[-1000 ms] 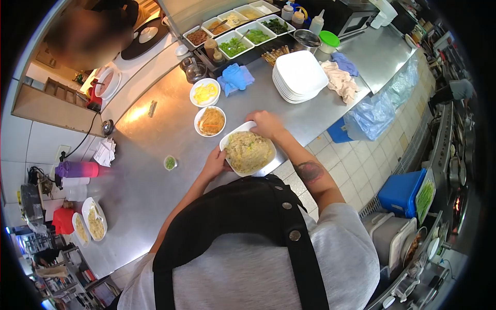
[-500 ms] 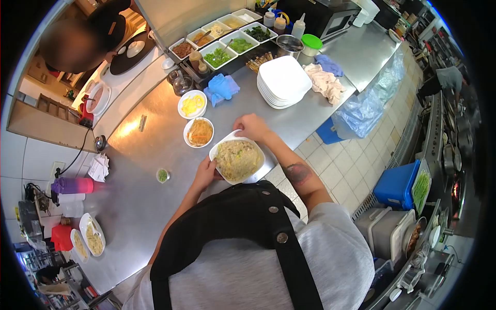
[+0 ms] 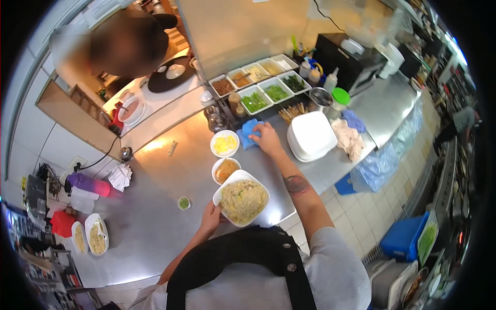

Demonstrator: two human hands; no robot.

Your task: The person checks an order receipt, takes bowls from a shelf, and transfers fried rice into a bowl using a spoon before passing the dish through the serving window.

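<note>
Between the earlier frame and now, the right grip [image 3: 266, 138] is shifted from the dish's far rim to the blue cloth [image 3: 249, 135], while the left grip [image 3: 211, 219] is kept on the dish [image 3: 218, 197].

By the head view, the dish is held at the near edge of the bench [image 3: 155, 232], just in front of the apron [image 3: 227, 248], and is filled with rice [image 3: 244, 200]. Its left side is clasped by the left grip, the fingers partly hidden beneath; whether any weight is borne by the bench cannot be told. At the blue cloth, the right grip is bent with fingertips at the near edge; whether the fabric is pinched or only touched cannot be made out.

With support given from one side only, the dish is probably best kept level and still, so that no rice is spilled. Care seems called for at the far corner, where the bowl of orange shreds [image 3: 214, 173] is overlapped in view. The blue cloth is best lifted straight up, clear of the bowl of yellow pieces [image 3: 225, 154] beside it and of the plates [image 3: 312, 132] near the right forearm.
</note>
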